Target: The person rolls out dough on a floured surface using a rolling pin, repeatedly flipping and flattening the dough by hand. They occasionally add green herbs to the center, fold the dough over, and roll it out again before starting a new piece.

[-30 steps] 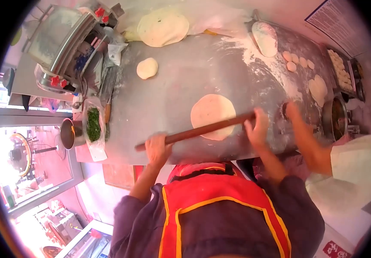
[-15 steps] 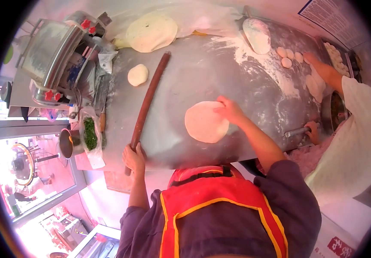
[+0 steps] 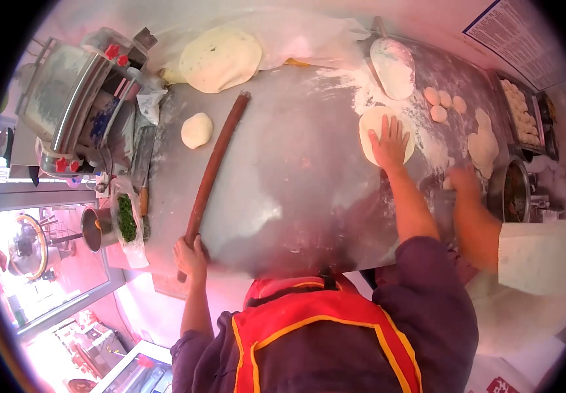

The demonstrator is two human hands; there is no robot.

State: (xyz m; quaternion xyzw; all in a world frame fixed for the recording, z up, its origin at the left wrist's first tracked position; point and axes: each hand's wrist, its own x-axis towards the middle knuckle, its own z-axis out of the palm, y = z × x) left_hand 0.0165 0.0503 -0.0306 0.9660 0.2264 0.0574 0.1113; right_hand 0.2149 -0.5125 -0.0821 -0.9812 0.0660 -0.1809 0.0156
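Observation:
My left hand (image 3: pixel 191 257) is wrapped round the near end of a long brown rolling pin (image 3: pixel 216 169), which lies slantwise on the metal worktop (image 3: pixel 296 164). Palm down with fingers spread, my right hand (image 3: pixel 390 143) rests on a flat round of dough (image 3: pixel 369 124) at the edge of the scattered flour (image 3: pixel 361 85). Left of the pin's far end sits a thick, small dough disc (image 3: pixel 197 130). A large flat dough round (image 3: pixel 220 59) lies at the back left.
A floury scoop (image 3: pixel 393 69) lies at the back, near several dough balls (image 3: pixel 439 113). At right, a co-worker's arm (image 3: pixel 473 216) reaches in beside a metal pot (image 3: pixel 513 190) and a dough piece (image 3: pixel 483 144). Left stand a roller machine (image 3: pixel 66 98) and bagged chopped greens (image 3: pixel 125 216).
My right hand has moved right and away from me with the dough round, from pinching its edge to lying flat on it. The co-worker's arm has drawn back from the dough balls.

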